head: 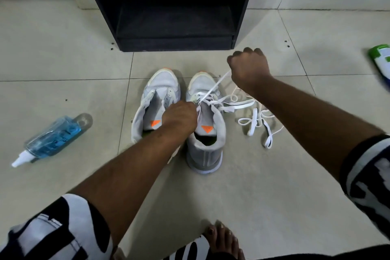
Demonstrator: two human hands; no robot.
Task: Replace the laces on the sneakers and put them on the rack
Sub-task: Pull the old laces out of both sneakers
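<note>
White flat lace point(213, 87) is what's in play, running taut from the eyelets of the right sneaker point(205, 124) up to the right hand point(249, 65), which is fisted around it and lifted toward the rack. The left hand point(180, 117) is curled down at the tongue, pinching the lace near the lower eyelets as far as I can tell. Both grey sneakers sit side by side mid-floor, toes pointing at the black rack point(175, 17); the left sneaker point(156, 99) has bare eyelets, so it looks like it hasn't been laced. More loose lace point(257, 122) is tangled on the floor just right of the shoes. Lace is light, floppy and a bit slick I'd guess, so grab close to the tip for threading, and steady the shoe by the soft collar or heel since it'll slide on tile. Further out, a blue spray bottle point(52, 137) lies toward the left, and a green and white bottle point(381, 59) pokes in at the right edge.
</note>
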